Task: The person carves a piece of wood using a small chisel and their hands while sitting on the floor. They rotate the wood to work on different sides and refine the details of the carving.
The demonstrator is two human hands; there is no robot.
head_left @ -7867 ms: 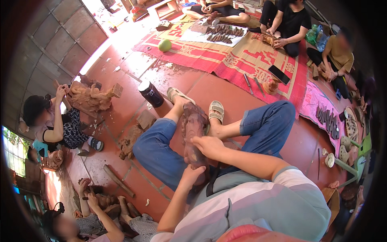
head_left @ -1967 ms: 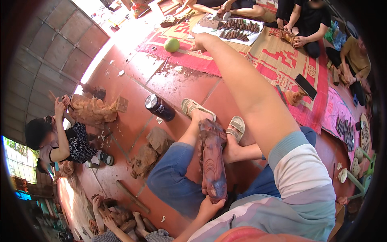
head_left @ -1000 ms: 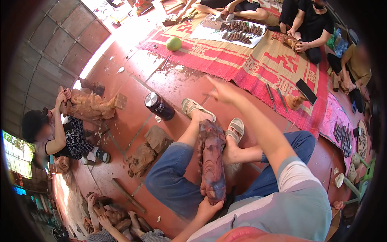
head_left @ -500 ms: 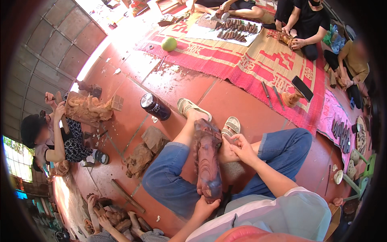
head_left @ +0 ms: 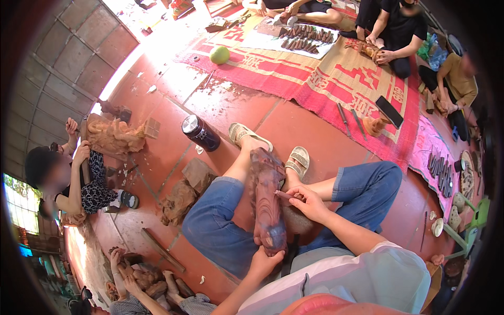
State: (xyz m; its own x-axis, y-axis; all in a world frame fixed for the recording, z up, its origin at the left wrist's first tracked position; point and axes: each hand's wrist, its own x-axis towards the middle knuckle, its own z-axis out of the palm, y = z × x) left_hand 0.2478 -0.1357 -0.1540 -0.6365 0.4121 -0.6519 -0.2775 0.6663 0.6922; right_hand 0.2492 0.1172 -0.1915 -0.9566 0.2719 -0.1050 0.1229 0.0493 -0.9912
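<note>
A dark reddish-brown wood carving (head_left: pixel 269 202) with rounded folds cut into it lies lengthwise between my bent legs. My left hand (head_left: pixel 265 264) is closed round its near end, thumb on top. Against the carving's right side, my right hand (head_left: pixel 307 202) pinches a small, thin brownish piece (head_left: pixel 283 194). Its tip touches or nearly touches the wood, and it is too small for me to tell its kind. A grey-brown block (head_left: pixel 304 221) shows under and beside the carving, partly hidden.
Left of my legs lie rough wood lumps (head_left: pixel 181 202), a dark flask (head_left: pixel 201 134) and a wooden strip (head_left: pixel 163 249). Ahead, a red patterned mat (head_left: pixel 294 73) bears a phone (head_left: pixel 388 111) on a wooden stand, chisels and a green fruit (head_left: pixel 219 54). Other people work on carvings around me.
My right hand has come down and left to the carving's side, and the thin piece now shows in its fingers. My left hand keeps its hold. The view has shifted slightly.
</note>
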